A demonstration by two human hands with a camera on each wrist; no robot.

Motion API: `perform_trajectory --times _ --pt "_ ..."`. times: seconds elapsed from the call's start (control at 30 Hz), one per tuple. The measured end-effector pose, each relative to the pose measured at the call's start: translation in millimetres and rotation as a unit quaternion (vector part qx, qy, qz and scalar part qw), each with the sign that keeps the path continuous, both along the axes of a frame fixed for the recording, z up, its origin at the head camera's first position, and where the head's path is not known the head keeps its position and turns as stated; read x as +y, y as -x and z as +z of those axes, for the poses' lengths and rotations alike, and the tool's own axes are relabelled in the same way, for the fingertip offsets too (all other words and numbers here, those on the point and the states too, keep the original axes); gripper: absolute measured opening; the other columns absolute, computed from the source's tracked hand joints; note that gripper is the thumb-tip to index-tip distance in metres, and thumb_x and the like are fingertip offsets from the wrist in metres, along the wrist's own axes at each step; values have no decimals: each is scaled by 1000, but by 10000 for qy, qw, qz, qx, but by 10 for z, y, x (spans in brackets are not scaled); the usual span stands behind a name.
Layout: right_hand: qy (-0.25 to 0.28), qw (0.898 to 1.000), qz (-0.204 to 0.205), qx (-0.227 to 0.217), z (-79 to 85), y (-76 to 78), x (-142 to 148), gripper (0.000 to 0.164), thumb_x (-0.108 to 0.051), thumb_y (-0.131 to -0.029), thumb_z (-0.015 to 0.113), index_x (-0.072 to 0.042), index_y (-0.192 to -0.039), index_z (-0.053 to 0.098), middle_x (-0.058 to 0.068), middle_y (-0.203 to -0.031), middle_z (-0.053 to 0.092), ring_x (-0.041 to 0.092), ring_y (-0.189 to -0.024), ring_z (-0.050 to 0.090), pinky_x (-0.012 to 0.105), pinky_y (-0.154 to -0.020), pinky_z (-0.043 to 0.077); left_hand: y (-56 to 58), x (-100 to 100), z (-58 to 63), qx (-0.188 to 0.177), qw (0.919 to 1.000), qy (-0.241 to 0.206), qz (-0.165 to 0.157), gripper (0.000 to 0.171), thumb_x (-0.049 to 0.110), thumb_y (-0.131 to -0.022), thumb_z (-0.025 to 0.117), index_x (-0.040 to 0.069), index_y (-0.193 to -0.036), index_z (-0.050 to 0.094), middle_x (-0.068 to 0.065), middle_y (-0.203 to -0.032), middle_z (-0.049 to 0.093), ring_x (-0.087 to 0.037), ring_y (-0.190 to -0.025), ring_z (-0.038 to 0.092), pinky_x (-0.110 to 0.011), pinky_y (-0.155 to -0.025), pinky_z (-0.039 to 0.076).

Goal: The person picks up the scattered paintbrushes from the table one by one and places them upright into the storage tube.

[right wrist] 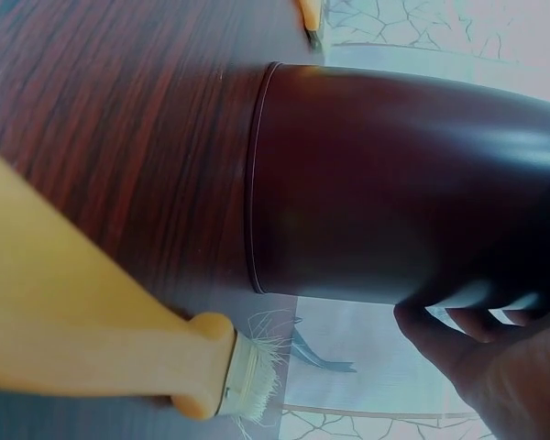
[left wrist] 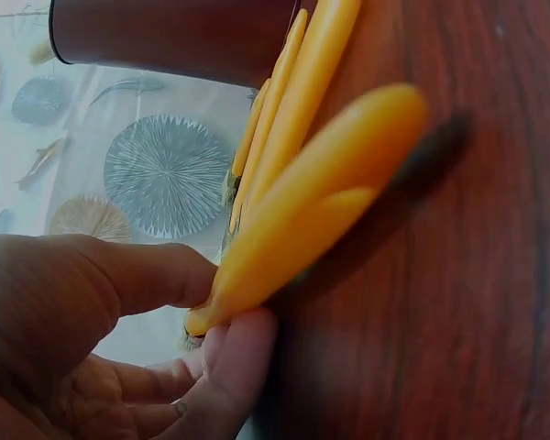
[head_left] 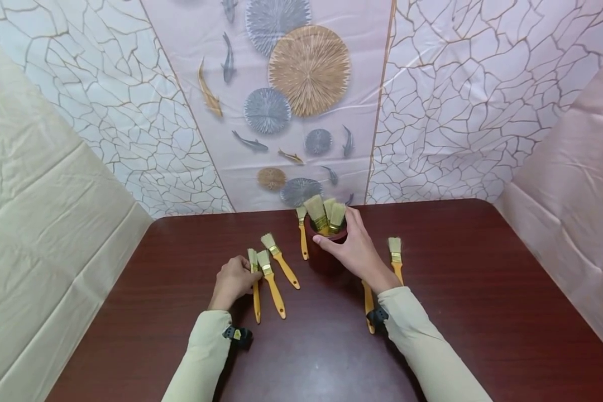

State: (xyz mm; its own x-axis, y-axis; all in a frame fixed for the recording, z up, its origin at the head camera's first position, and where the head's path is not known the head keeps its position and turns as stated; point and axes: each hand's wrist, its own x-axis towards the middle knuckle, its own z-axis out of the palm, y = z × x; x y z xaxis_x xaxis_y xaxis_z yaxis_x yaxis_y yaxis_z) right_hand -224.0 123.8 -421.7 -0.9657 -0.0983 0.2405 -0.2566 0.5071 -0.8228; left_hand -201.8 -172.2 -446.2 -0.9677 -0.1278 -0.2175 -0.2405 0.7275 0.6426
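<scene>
A: L hand (head_left: pixel 233 282) 1st. What's it got?

B: Pinched brush (head_left: pixel 256 301). Thumb & fingertips meet on it nr the metal band, gap only as wide as the handle. Bristles point away from the person. Can't tell if it's fully off the table (head_left: pixel 457 268).

A: How'll it handle?

B: Prob light. Handle looks stiff & smooth, maybe a bit slippery; bristles look soft, would bend. Not fragile, I'd guess. Best hold = narrow neck just below the band, approx where the fingers are.

A: R hand (head_left: pixel 354 245)?

B: Curved wide round the pot (head_left: pixel 324 259) at its rim, thumb on the nr side, fingers round the far side. Pot's upright on the table.

A: Pot's feel?

B: Rigid, glossy, prob heavier than a brush; could slide on that shiny top. Rim's a fair place to steady it. Brushes in the pot (head_left: pixel 315 212) stand bristles up.

A: Further out?

B: Just right of the pinched brush: middle brush (head_left: pixel 276 293), then slanted brush (head_left: pixel 286 269). One more, pot-side brush (head_left: pixel 303 237), is just left of the pot. On the right, wrist-side brush (head_left: pixel 368 301) & far-right brush (head_left: pixel 396 258), both part hidden by the R arm. Patterned cloth (head_left: pixel 432 139) behind.
</scene>
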Motion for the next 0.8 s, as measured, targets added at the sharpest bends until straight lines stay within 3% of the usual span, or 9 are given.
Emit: perform_trajectory --times 0.23,0.47,0.67,0.8 --pt "35 10000 -31 69 17 16 19 103 -69 -86 77 -19 -164 31 4 -160 35 28 -140 46 57 -112 43 0 16 7 227 9997 -103 -23 23 18 -96 76 4 -96 57 -8 -74 66 -16 -58 71 -32 -59 59" --pt "22 10000 -26 9 35 15 9 106 -71 -86 76 -19 -165 29 4 -162 33 28 -141 46 58 -113 42 -41 17 71 666 9974 -271 -50 20 19 -100 73 3 -106 61 -8 -82 63 -17 -60 67 -32 -56 56" --pt "10 10000 -33 3 14 1 -3 105 -69 -86 76 -18 -165 29 5 -160 34 28 -140 46 57 -113 43 -90 65 299 1374 9901 -109 -271 22 22 -100 74 6 -112 64 -6 -89 65 -19 -65 59 -32 -58 46" --pt "50 10000 -19 15 -3 -6 -20 104 -68 -86 77 -19 -164 30 5 -159 35 27 -139 46 57 -113 42 -116 147 514 1912 9796 -348 -513 22 20 -99 74 8 -114 65 -7 -93 68 -22 -74 61 -34 -66 48"
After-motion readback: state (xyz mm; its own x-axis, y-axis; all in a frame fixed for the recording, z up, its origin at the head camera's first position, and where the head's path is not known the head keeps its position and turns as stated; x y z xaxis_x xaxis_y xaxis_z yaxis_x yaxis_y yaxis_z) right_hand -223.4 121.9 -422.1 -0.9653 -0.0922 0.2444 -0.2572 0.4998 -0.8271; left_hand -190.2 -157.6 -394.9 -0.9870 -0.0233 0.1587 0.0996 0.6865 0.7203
